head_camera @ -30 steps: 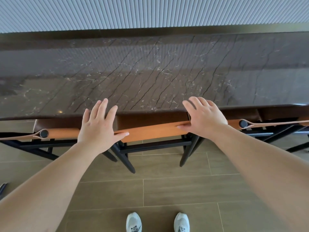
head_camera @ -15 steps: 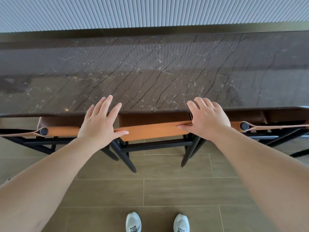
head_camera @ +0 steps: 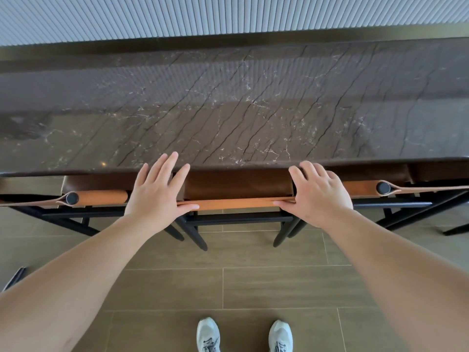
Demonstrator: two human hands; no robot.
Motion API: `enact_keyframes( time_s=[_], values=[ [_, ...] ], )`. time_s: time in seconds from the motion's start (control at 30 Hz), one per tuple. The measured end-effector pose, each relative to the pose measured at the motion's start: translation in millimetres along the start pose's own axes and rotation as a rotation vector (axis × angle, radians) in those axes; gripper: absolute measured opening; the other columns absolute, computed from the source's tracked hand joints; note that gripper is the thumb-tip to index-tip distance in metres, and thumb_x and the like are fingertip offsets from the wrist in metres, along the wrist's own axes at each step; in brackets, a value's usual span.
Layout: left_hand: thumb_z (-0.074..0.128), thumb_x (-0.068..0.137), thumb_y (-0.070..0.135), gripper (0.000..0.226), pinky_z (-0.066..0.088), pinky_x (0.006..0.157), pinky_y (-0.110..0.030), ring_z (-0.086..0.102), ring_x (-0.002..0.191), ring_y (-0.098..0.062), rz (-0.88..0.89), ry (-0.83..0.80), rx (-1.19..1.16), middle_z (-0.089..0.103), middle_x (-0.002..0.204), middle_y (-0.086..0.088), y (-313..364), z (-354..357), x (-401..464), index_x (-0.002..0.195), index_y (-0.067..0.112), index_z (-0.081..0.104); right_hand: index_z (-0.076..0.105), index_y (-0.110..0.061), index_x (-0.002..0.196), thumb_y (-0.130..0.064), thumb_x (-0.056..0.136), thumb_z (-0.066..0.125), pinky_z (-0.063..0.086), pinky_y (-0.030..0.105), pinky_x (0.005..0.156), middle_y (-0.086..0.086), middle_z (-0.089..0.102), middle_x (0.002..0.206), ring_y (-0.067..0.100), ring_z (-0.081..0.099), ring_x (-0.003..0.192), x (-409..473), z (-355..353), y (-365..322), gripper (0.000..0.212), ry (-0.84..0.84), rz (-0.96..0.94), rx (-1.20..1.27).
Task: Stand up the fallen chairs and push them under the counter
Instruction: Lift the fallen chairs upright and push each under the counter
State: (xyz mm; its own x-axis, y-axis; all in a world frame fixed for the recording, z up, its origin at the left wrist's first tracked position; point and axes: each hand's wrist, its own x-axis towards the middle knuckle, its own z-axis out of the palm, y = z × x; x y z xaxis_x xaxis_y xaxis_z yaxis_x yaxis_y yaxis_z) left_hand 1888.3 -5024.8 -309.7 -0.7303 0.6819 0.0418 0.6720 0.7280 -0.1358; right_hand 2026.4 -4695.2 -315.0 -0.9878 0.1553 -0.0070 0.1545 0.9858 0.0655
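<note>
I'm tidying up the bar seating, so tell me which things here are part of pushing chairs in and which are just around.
Job:
- middle chair, both hands on its back
- left hand
- right hand
- counter

Just around:
- left chair
- right chair
- white shoes
- dark object at floor's left edge
</note>
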Motion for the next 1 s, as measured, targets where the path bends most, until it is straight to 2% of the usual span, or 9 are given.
enact_keyframes(
  time_s=[0.23, 0.4, 0.7, 0.83, 0.93, 1.0],
  values=[
    [0.074, 0.071, 0.064, 0.098, 0.023, 0.115, -0.060, 0.029, 0.145, -0.037, -0.008, 0.000, -0.010, 0.032, 0.157, -0.019, -17.5, 10.6, 10.7, 0.146, 0.009, 0.044, 0.048, -0.018, 0.125, -0.079, 0.075, 0.051, 0.049, 0.041, 0.086, 0.009, 0.053, 0.125, 0.029, 0.053, 0.111, 11.9, 11.0, -15.9, 0.080, 0.036, 0.020, -0.004],
    [0.063, 0.075, 0.068, 0.097, 0.020, 0.118, -0.058, 0.026, 0.146, -0.035, -0.022, -0.022, -0.028, 0.028, 0.158, -0.018, -29.4, 12.6, 22.3, 0.149, 0.010, 0.039, 0.049, -0.015, 0.130, -0.076, 0.076, 0.051, 0.047, 0.043, 0.093, 0.011, 0.052, 0.130, 0.031, 0.052, 0.116, 25.0, 13.3, -22.5, 0.081, 0.056, 0.006, -0.017],
    [0.059, 0.082, 0.068, 0.095, 0.018, 0.118, -0.057, 0.021, 0.149, -0.036, -0.018, -0.144, 0.004, 0.021, 0.160, -0.021, -27.4, 16.4, 26.5, 0.153, 0.012, 0.031, 0.055, -0.013, 0.123, -0.071, 0.076, 0.057, 0.047, 0.042, 0.088, 0.010, 0.055, 0.121, 0.031, 0.055, 0.108, 27.9, 12.7, -26.4, 0.075, 0.065, -0.033, 0.007],
    [0.054, 0.082, 0.070, 0.093, 0.024, 0.116, -0.060, 0.026, 0.147, -0.039, 0.015, -0.104, 0.023, 0.024, 0.158, -0.023, -28.9, 23.3, 25.7, 0.152, 0.012, 0.032, 0.056, -0.013, 0.122, -0.071, 0.076, 0.053, 0.048, 0.041, 0.084, 0.009, 0.056, 0.120, 0.030, 0.055, 0.105, 29.3, 16.9, -25.7, 0.074, 0.094, -0.042, -0.007],
    [0.039, 0.083, 0.076, 0.095, 0.024, 0.116, -0.061, 0.021, 0.148, -0.038, 0.003, -0.117, 0.047, 0.021, 0.159, -0.022, -31.2, 26.2, 28.4, 0.154, 0.016, 0.023, 0.052, -0.017, 0.126, -0.073, 0.076, 0.047, 0.047, 0.042, 0.088, 0.008, 0.053, 0.124, 0.030, 0.053, 0.109, 30.3, 18.8, -24.9, 0.075, 0.079, -0.031, -0.015],
    [0.034, 0.082, 0.081, 0.099, 0.017, 0.119, -0.058, 0.010, 0.151, -0.037, -0.041, -0.188, 0.063, 0.010, 0.162, -0.020, -28.9, 24.7, 28.2, 0.157, 0.021, 0.008, 0.043, -0.023, 0.136, -0.077, 0.078, 0.042, 0.040, 0.044, 0.101, 0.007, 0.045, 0.136, 0.029, 0.045, 0.123, 30.0, 17.5, -26.2, 0.079, -0.011, -0.022, -0.032]
  ],
)
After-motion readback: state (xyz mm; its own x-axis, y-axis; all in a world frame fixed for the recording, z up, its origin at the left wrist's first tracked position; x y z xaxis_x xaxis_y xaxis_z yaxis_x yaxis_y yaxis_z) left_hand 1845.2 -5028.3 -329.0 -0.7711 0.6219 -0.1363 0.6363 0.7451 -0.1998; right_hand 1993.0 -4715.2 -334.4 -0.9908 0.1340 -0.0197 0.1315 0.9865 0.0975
